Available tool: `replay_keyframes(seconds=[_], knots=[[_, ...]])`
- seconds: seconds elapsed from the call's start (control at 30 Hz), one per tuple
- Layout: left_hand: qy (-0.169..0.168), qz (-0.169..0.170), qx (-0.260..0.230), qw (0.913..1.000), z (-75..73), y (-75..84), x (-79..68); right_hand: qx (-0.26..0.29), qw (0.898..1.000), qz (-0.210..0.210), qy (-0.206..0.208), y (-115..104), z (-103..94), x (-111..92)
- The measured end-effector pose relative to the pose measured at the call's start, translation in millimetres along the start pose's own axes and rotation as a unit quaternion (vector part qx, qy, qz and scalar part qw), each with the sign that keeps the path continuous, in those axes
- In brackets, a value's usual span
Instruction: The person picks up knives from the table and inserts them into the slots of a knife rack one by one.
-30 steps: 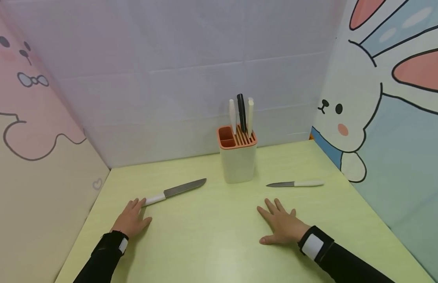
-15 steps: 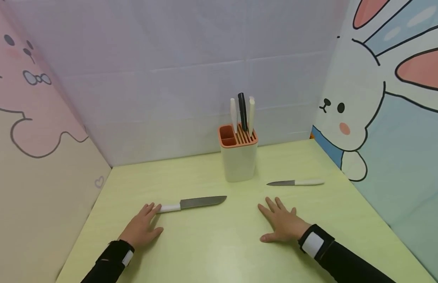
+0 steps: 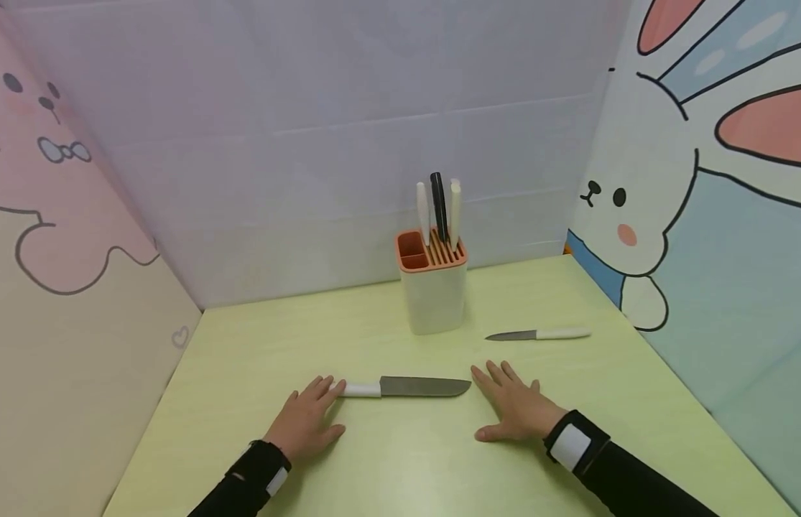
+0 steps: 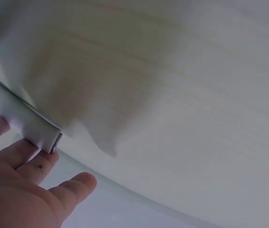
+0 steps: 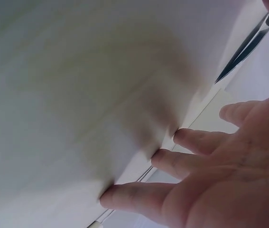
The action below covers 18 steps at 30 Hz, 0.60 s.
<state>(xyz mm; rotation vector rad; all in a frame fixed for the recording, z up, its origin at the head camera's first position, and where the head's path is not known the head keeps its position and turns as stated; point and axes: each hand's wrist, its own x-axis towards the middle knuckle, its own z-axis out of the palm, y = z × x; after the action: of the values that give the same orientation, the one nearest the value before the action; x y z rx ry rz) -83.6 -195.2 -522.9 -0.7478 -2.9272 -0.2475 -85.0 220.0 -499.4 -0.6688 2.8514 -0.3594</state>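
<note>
In the head view, a large kitchen knife with a broad grey blade and white handle lies flat on the table, blade toward the right. My left hand rests its fingertips on the end of the handle; its thumb is spread apart. The left wrist view shows the white handle against relatively straight fingers. My right hand lies spread with fingertips on the table, close to the large knife's tip, holding nothing. Beyond it lies a small paring knife, white handle to the right.
A white knife block with an orange top stands near the back wall. Two white-handled knives and a black-handled knife stand in its slots. The pale yellow table is walled at the back and both sides.
My left hand has slid the large knife rightward and nearer to me. Its blade has turned from slanting up-right to nearly level, its tip now close to my right hand, which stays put.
</note>
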Motion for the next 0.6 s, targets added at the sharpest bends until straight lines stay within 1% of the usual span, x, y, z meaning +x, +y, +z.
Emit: replay_keyframes(seconds=[0.23,0.3,0.5,0.6], knots=[[0.005,0.018,0.003,0.9998,5.1,17.2,7.8,-0.001,1.0,0.004,0.001,-0.6,-0.5,-0.4],[0.012,0.025,0.003,0.9996,6.1,20.3,9.8,-0.003,1.0,0.006,0.001,-0.7,-0.6,-0.4],[0.041,0.055,0.027,0.9973,9.6,27.3,15.1,0.0,1.0,0.006,0.004,0.4,0.5,-0.4],[0.047,0.064,0.027,0.9965,10.9,30.4,16.8,0.001,1.0,0.007,0.003,1.6,1.2,0.1]])
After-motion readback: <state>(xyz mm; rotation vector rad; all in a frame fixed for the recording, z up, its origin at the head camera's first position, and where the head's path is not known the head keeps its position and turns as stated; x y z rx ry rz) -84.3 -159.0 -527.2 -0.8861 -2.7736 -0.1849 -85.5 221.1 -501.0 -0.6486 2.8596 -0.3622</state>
